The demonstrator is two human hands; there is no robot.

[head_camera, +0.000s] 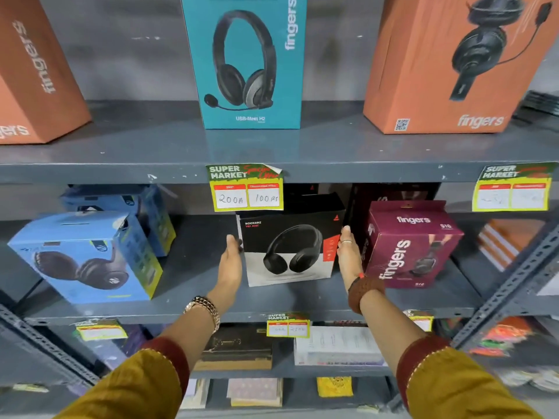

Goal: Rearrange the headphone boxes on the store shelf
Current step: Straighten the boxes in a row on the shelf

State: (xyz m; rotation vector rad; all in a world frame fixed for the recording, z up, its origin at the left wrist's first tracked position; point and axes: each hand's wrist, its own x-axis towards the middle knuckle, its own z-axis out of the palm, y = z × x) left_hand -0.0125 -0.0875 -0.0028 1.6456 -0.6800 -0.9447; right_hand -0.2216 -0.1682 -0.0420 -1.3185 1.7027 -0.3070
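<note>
A black-and-white headphone box [290, 249] stands on the middle shelf [193, 267]. My left hand [230, 263] lies flat against its left side and my right hand [349, 255] against its right side, pressing it between the palms. A maroon "fingers" box [411, 246] stands just right of my right hand. A blue headphone box [87, 255] sits at the left, with another blue box [142, 207] behind it. On the upper shelf stand a teal box [248, 62], an orange box [447, 65] at the right and an orange box [33, 71] at the left.
Yellow price tags [246, 192] [511, 189] hang from the upper shelf's front edge. Dark boxes [390, 193] stand behind the held one. The lower shelf holds a brown box [239, 349] and a white pack [335, 346]. A slotted steel upright [508, 285] runs at the right.
</note>
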